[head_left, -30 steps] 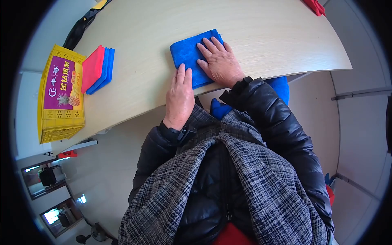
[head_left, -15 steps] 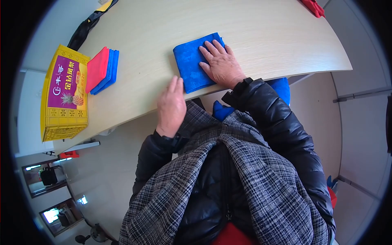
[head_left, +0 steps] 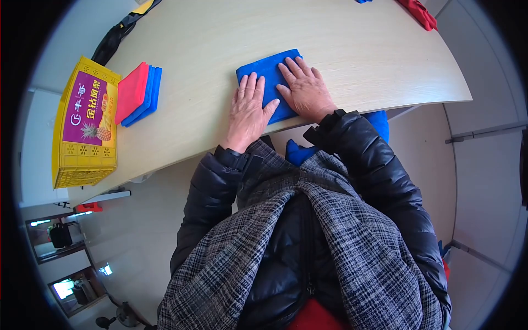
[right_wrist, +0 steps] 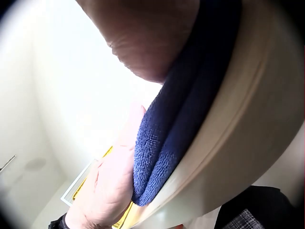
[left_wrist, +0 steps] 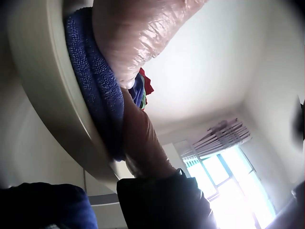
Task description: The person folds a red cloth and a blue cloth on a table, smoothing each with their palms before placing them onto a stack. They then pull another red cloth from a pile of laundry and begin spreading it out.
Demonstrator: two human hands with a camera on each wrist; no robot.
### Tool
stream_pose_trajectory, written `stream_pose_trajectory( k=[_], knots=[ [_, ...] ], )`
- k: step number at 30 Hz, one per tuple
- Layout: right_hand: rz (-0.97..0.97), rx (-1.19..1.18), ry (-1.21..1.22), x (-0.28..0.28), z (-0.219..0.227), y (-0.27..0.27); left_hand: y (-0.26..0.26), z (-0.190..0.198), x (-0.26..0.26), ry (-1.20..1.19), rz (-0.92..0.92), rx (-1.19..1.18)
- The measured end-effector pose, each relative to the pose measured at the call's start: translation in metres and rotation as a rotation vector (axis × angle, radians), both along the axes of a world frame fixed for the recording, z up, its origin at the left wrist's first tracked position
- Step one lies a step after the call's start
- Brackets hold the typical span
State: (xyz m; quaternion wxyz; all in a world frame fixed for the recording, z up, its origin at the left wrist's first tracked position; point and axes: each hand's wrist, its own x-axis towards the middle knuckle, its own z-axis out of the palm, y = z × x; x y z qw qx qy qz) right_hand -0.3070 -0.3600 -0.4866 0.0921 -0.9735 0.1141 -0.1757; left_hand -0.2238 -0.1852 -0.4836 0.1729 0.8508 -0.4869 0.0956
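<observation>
A folded blue cloth lies on the pale wooden table near its front edge. My left hand lies flat on the cloth's left half with straight fingers. My right hand presses flat on its right half. In the left wrist view the left palm rests on the thick blue cloth at the table's edge. In the right wrist view the right hand sits on the cloth, and the left hand is beside it.
A stack of folded red and blue cloths lies at the left, next to a yellow crate at the table's left end. A red cloth lies at the far right. More blue cloth hangs below the table's edge by my lap.
My left hand slid off the cloth to the table's front edge, then came back and now lies flat on the cloth's left half. The right hand stayed pressed on the cloth.
</observation>
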Motion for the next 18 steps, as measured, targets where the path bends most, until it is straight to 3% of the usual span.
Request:
stream_pose_trajectory(
  k=[5, 9, 12, 14, 18],
  knots=[
    [-0.014, -0.012, 0.022, 0.000, 0.009, -0.003, 0.007, 0.007, 0.002, 0.015, 0.053, 0.064],
    [-0.078, -0.244, 0.049, 0.006, 0.023, 0.004, 0.004, 0.020, 0.016, 0.065, 0.057, 0.056],
    [0.086, -0.062, 0.012, 0.023, 0.030, 0.021, -0.003, 0.020, 0.027, 0.082, 0.078, -0.001],
    [0.089, -0.037, -0.004, 0.032, 0.019, 0.021, -0.009, 0.002, 0.036, 0.089, 0.081, 0.039],
    [0.082, 0.035, -0.018, 0.037, 0.002, 0.014, -0.011, 0.007, 0.034, 0.057, 0.102, 0.096]
  ],
)
